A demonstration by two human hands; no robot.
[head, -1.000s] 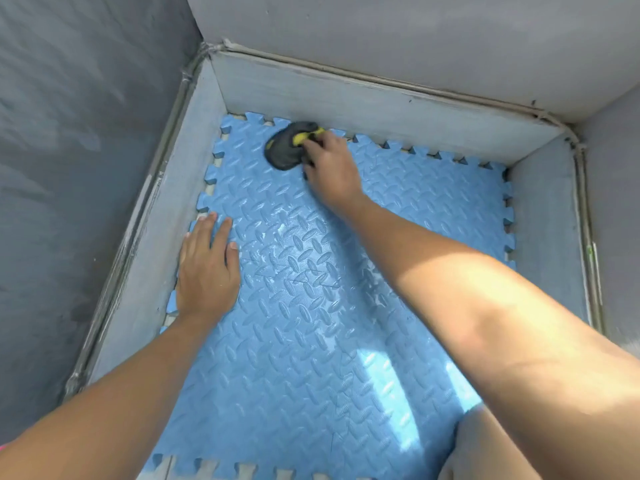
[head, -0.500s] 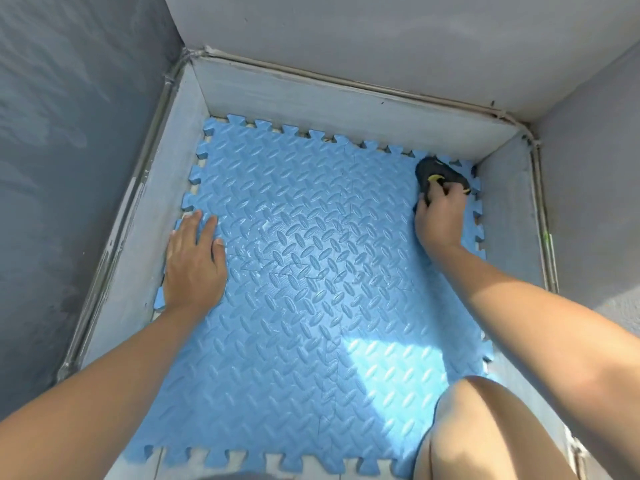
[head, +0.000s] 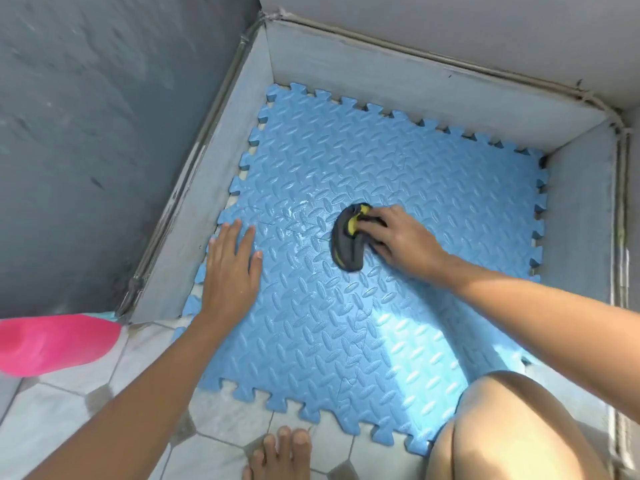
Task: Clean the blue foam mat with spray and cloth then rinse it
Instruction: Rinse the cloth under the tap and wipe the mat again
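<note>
Far left, a pink plastic container (head: 52,344) is lying on the tiled floor (head: 62,427), well clear of the work; what it is holding cannot be told from here.

Your left hand (head: 230,268) is resting flat on the left edge of the blue foam mat (head: 346,323), fingers spread and apart, closed on nothing. It is acting as an anchor. Judged from the look of it, the mat is light and bendy and would be sliding on wet tile without that weight.

The mat is lying flat on the floor in the corner, its far and side edges close against the low grey curb (head: 415,77). The embossed face is shining wet near the middle, so expect it to be slick under the palm. When rinsing comes, the toothed border is probably the best place to take hold: pinch it with both hands, since a single corner will likely be flopping and folding.

Centre right, your right hand (head: 398,239) is pressing the dark grey and yellow cloth (head: 346,242) onto the mat, grip clamped on its bunched right side. The cloth is looking soft and limp, likely soaked.

Lower right, your bare knee (head: 512,431) is overlapping the mat's near corner.
</note>
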